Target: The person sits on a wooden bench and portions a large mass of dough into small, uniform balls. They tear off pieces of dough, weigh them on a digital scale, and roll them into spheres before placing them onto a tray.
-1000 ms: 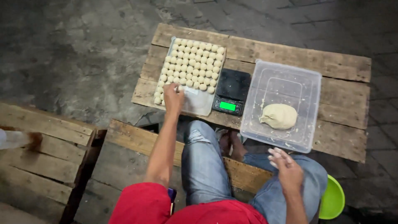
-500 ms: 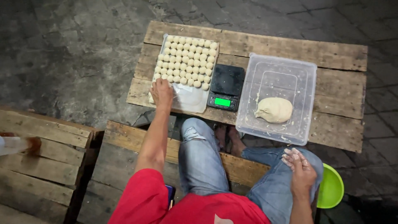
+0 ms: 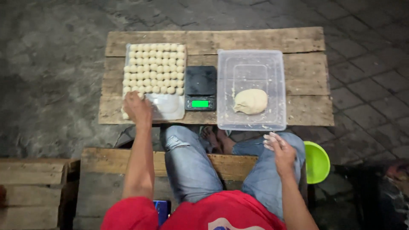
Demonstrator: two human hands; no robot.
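I'm looking at an outdoor street-side food-prep spot: a rough plank table (image 3: 255, 40) on stone paving (image 3: 366, 76), with dough balls (image 3: 155, 68), a scale (image 3: 200, 87) and a dough tub (image 3: 251, 64).

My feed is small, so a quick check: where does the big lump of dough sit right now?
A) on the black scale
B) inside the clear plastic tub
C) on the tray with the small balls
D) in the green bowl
B: the lump of dough lies on the floor of the clear plastic tub, to the right of the black scale, whose platform is bare.
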